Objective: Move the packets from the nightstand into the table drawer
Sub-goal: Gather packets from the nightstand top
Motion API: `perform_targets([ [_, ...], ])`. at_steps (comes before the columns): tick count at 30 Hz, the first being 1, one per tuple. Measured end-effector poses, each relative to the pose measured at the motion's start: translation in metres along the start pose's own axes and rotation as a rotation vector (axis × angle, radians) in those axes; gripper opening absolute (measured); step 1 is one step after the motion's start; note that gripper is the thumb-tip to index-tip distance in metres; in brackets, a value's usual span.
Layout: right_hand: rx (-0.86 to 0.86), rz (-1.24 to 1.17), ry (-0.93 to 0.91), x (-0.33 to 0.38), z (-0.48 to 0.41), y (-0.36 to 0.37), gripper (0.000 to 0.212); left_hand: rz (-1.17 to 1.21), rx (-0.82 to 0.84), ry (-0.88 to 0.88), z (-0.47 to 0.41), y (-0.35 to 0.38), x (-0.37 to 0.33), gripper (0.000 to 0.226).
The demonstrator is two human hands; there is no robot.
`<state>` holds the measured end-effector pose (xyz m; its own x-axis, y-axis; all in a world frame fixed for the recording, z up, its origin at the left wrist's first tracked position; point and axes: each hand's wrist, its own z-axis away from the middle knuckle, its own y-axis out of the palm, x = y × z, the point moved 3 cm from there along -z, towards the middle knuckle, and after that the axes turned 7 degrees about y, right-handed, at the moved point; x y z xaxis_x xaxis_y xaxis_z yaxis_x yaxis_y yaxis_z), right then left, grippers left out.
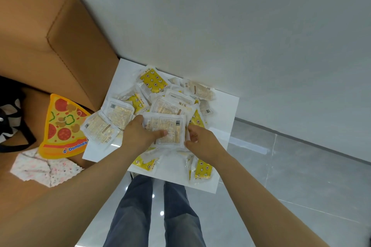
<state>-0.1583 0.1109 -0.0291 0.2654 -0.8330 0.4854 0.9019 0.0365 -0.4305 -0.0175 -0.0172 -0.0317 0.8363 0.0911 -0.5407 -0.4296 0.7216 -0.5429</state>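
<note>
1. Left of the left grip (140, 134): two clear packets (104, 126) hang over the edge of the worktop (124, 70) (the nightstand top), toward the pizza-shaped piece (64, 126). My worry is that the forearm clips them on the lift and they slide off.
2. Left grip: grasping the top stack of packets (170, 130), thumb flat on the upper face, other fingers hidden underneath. I can't tell how many packets it has. The film wrappers look slick, so the lower ones could shear out sideways once the stack is off the heap.
3. Between the grips: the stack rests on the heap in the middle of the worktop, touching the packets below it. A straight pull up may drag the neighbours along and scatter the pile.
4. Right grip (198, 140): fingers curled round the stack's right edge, grasping it. It only has the edge, so I'd expect the stack to bow or fan open if the two grips move apart or tilt unevenly.
5. Just nearer me than the right grip: a yellow packet (202, 169) lies at the worktop's front lip, above the floor (281, 166). An elbow or sleeve pulling back could knock it off.
6. Drawer is not in view, and most packets are still on the worktop. Carrying a big handful blind to it is where I'd expect drops.
</note>
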Motion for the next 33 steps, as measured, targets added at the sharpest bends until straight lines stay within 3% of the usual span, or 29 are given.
perform_targets([
  [6, 0.062, 0.033, -0.062, 0.008, 0.000, 0.010, 0.028, 0.102, 0.055, -0.002, -0.005, -0.004, 0.007, 0.056],
  [13, -0.210, 0.049, 0.071, -0.002, -0.005, -0.015, 0.031, 0.151, 0.071, 0.046, 0.001, -0.020, 0.004, 0.059],
  [19, -0.212, 0.125, 0.179, -0.005, -0.019, -0.016, 0.045, 0.140, 0.035, 0.084, 0.012, -0.043, 0.004, 0.065],
  [26, -0.234, 0.054, 0.272, -0.003, -0.027, -0.004, 0.063, 0.309, 0.127, -0.034, 0.007, -0.056, 0.028, 0.051],
  [31, -0.286, -0.151, 0.331, -0.001, -0.030, 0.002, 0.049, 0.500, 0.192, -0.115, 0.004, -0.052, 0.037, 0.039],
  [33, -0.299, -0.251, 0.368, 0.004, -0.031, 0.002, 0.054, 0.535, 0.191, -0.131, 0.002, -0.051, 0.039, 0.034],
])
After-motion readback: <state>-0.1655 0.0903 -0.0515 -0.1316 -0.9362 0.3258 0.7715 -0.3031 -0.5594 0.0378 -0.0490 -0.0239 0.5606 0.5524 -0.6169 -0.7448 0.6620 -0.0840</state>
